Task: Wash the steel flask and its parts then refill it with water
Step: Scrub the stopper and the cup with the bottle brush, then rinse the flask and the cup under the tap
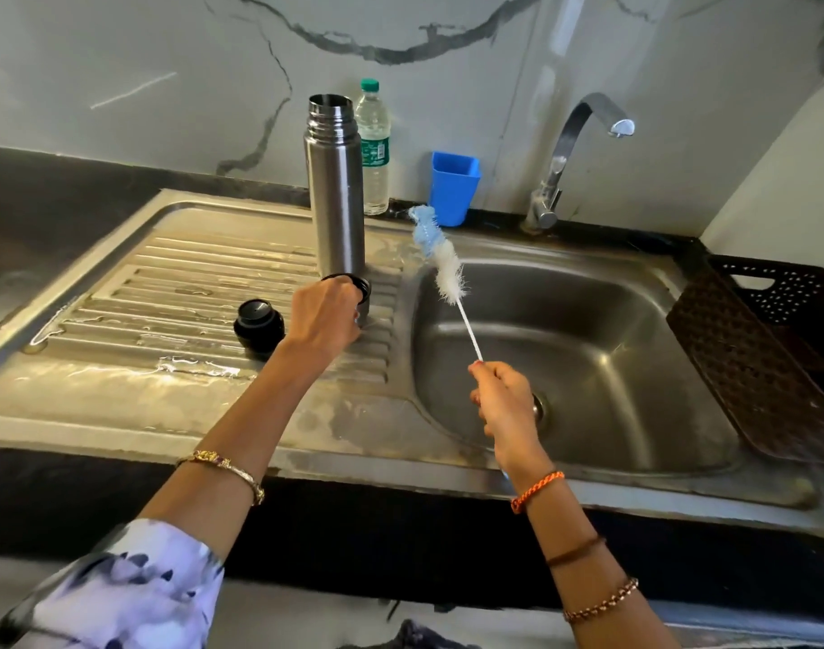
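Presently: tall open-mouthed steel flask [336, 189], upright on wet drainboard [166, 292], just beyond left hand [325, 316], which grips dark flask cup [358, 292]. Black round stopper [258, 323] just left of it. Right hand [506, 405] pinches white-and-blue bottle brush [440, 262] over steel sink basin [588, 330].

This place is a home kitchen. A steel sink [564, 348] with a ribbed draining board [190, 292] is set into a dark tabletop [49, 194], and a curved tap [573, 147] stands behind the basin, before a wall of pale marble with grey veins [166, 63]. A plastic water bottle [375, 147] and a blue plastic cup [454, 187] stand at the wall, and a brown perforated basket [765, 353] leans at the right side of the sink.
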